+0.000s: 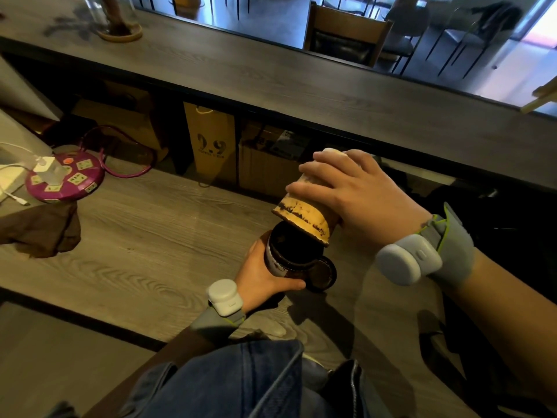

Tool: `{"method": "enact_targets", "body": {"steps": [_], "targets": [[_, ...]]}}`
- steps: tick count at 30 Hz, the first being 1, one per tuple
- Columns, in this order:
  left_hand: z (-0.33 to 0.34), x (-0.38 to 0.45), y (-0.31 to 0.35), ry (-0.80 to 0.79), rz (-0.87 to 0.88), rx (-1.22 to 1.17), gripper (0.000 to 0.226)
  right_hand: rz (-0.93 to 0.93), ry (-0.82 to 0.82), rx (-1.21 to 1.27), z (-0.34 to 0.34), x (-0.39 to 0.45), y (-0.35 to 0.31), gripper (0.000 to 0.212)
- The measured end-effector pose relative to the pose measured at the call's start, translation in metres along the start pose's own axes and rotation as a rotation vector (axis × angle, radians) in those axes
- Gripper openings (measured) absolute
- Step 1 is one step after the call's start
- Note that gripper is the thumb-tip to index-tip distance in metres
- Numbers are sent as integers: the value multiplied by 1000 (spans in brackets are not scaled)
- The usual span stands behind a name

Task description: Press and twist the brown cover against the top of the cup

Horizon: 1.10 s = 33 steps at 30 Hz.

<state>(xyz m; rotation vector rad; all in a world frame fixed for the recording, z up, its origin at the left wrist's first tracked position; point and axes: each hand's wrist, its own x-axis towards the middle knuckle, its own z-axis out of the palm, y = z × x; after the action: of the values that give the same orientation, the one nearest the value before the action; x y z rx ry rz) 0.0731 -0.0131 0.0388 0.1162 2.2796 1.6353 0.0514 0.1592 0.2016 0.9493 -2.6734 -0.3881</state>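
Paper cup [304, 211], stained dark at the rim, tipped mouth-down over the open dark jar [291, 251], rim just above the jar's mouth. Right hand [358, 194] curled round the cup's side, grip closed on it. Left hand [265, 271] wrapped round the jar from below, grip closed on it, above the wooden worktop [144, 236]. Jar's round lid [324, 274] just beside. Purple socket hub [64, 178] far left, well apart.

Tan paper cup [304, 206], tipped mouth-down over dark jar [289, 254], rim smeared with dark residue. Jar open, upright above wooden counter, round lid [324, 274] hanging just beside its mouth.
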Motion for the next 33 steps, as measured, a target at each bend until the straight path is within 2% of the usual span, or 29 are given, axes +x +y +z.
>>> {"method": "enact_targets", "body": {"steps": [5, 11, 15, 17, 20, 33], "targets": [[-1, 1, 1, 0, 0, -14, 115, -51, -84, -9, 14, -3, -11, 77], [0, 0, 0, 5, 2, -36, 102, -5, 19, -32, -4, -2, -4, 73], [0, 1, 3, -7, -11, -48, 103, -53, -17, -47, 6, -2, -11, 68], [0, 0, 2, -18, -16, -49, 111, -94, -30, -67, 13, -3, -15, 67], [0, -2, -2, -5, -20, -45, 111, -72, 16, -87, 7, -5, -9, 61], [-1, -7, 1, -8, 4, -83, 102, -163, -9, -124, 8, 1, -12, 70]]}}
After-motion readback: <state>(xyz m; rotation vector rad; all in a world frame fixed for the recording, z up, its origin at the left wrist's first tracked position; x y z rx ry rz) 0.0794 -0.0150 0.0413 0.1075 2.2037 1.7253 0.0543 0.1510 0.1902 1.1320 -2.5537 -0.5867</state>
